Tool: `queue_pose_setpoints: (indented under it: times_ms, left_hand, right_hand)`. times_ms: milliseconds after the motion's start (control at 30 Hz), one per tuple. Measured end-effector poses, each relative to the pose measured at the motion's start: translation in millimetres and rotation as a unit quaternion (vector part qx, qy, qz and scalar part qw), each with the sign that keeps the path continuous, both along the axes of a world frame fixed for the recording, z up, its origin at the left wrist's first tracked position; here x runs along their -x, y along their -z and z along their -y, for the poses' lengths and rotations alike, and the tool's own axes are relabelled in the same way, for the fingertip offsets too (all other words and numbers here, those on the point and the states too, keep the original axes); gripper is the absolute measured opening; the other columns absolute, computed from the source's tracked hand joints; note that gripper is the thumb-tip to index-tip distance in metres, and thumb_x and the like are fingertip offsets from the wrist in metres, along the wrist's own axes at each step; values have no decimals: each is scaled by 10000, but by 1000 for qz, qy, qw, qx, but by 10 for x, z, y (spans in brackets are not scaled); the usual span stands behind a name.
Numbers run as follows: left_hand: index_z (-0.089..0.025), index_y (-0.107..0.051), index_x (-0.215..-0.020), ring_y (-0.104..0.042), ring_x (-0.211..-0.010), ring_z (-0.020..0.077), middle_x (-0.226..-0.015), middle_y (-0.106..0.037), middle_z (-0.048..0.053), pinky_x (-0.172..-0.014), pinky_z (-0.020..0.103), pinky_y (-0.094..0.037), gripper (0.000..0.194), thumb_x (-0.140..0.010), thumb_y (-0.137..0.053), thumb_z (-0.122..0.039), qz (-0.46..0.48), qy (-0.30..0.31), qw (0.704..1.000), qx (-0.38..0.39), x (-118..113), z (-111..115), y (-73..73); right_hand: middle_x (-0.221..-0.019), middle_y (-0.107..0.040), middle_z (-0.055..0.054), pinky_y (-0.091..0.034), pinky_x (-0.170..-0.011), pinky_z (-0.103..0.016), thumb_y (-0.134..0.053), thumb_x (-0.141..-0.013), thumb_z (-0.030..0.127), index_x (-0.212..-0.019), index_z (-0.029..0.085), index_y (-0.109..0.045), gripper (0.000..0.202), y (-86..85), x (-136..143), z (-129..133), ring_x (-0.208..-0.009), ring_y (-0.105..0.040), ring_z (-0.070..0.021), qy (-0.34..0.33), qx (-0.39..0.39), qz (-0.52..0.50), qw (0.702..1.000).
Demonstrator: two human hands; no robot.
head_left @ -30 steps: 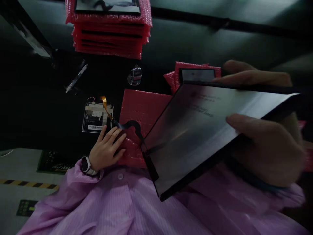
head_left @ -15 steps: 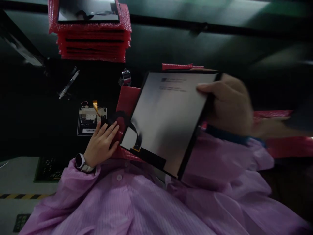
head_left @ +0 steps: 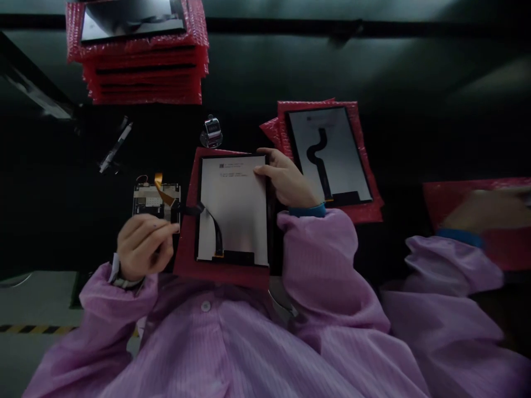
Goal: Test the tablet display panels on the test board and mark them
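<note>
A display panel (head_left: pixel 234 213) lies pale back up on a red bubble-wrap pouch (head_left: pixel 186 265) in front of me. My right hand (head_left: pixel 290 179) grips its upper right corner, thumb on the back. From the panel's lower edge a black ribbon cable (head_left: pixel 218 235) curves up and left towards a small test board (head_left: pixel 147 193). An orange flex cable (head_left: pixel 159 185) rises from that board, and the two cables come together beside it. Just below the board hovers my left hand (head_left: pixel 145 246), fingers curled and closed. Whatever its fingertips may hold is too small to make out.
Right of my hand, another display panel (head_left: pixel 332 155) rests on red pouches. A stack of red pouches (head_left: pixel 145 77) stands at the back left. A metal tally counter (head_left: pixel 212 132) and a pen-like tool (head_left: pixel 116 146) lie nearby. A co-worker's blurred hand (head_left: pixel 485 210) is far right.
My right hand has brought the panel left and down, from tilted in the air onto the red pouch. My left hand has moved left off the pouch and curled its fingers.
</note>
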State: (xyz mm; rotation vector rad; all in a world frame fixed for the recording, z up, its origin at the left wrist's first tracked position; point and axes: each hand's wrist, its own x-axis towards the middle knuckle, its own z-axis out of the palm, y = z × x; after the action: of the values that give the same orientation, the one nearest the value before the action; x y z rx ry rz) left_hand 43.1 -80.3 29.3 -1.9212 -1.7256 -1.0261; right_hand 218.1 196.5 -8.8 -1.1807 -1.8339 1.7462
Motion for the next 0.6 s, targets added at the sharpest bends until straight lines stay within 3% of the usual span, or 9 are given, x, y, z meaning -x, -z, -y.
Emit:
queue_pose_setpoints:
  times_ms: [100, 167, 233, 300, 400, 467, 600]
  left_hand:
    - [-184, -653, -1239, -678, -1008, 267, -1106, -726, 110, -905, 449, -557, 356, -895, -569, -222, -58, -37, 997, 30, 186, -262, -133]
    - [-174, -674, -1192, -640, -1145, 299, -1196, -709, 121, -1046, 523, -486, 325, -927, -532, -297, -77, -8, 992, 101, 317, -436, -119]
    - [-203, -707, -1024, -645, -1132, 268, -1099, -736, 68, -1128, 537, -413, 257, -949, -486, -313, -79, 31, 984, 156, 419, -568, -30]
    - [-210, -688, -858, -667, -1024, 235, -922, -737, 32, -1148, 540, -379, 262, -958, -461, -294, -73, 50, 979, 185, 469, -643, 90]
    - [-193, -652, -755, -653, -833, 204, -759, -684, 23, -1100, 544, -408, 272, -948, -471, -254, -67, 61, 979, 182, 469, -669, 230]
    - [-188, -644, -736, -630, -771, 194, -724, -659, 22, -1066, 546, -423, 264, -938, -485, -250, -48, 68, 982, 169, 463, -659, 265]
    - [-195, -635, -734, -629, -787, 209, -740, -647, 20, -1071, 598, -387, 269, -922, -477, -305, 12, 94, 980, 174, 499, -636, 254]
  right_hand:
    - [-1292, -600, -163, -403, -1165, -555, -584, -762, 195, -1363, 139, -503, 610, 10, 38, 78, -1289, -544, -308, 36, -178, 76, 980]
    - [-1412, -516, -198, -280, -1214, -623, -598, -821, 245, -1364, 134, -520, 560, -78, 57, 198, -1390, -427, -353, 50, -303, 96, 947]
    - [-1445, -495, -178, -252, -1217, -631, -602, -887, 322, -1298, 175, -578, 438, -196, 92, 370, -1402, -391, -357, 3, -374, 66, 925]
    - [-1388, -555, -138, -322, -1190, -580, -573, -944, 366, -1195, 213, -633, 300, -286, 156, 574, -1340, -450, -320, -118, -366, 10, 923]
    - [-1299, -624, -108, -420, -1122, -494, -570, -969, 371, -1038, 212, -665, 198, -302, 282, 854, -1248, -501, -276, -277, -310, -48, 908]
    - [-1257, -647, -100, -451, -1079, -459, -575, -965, 319, -941, 207, -651, 138, -256, 345, 972, -1204, -513, -258, -305, -287, -60, 906]
    - [-1133, -686, -67, -479, -996, -422, -555, -923, 199, -832, 216, -591, 99, -190, 367, 1024, -1073, -567, -223, -283, -259, -66, 921]
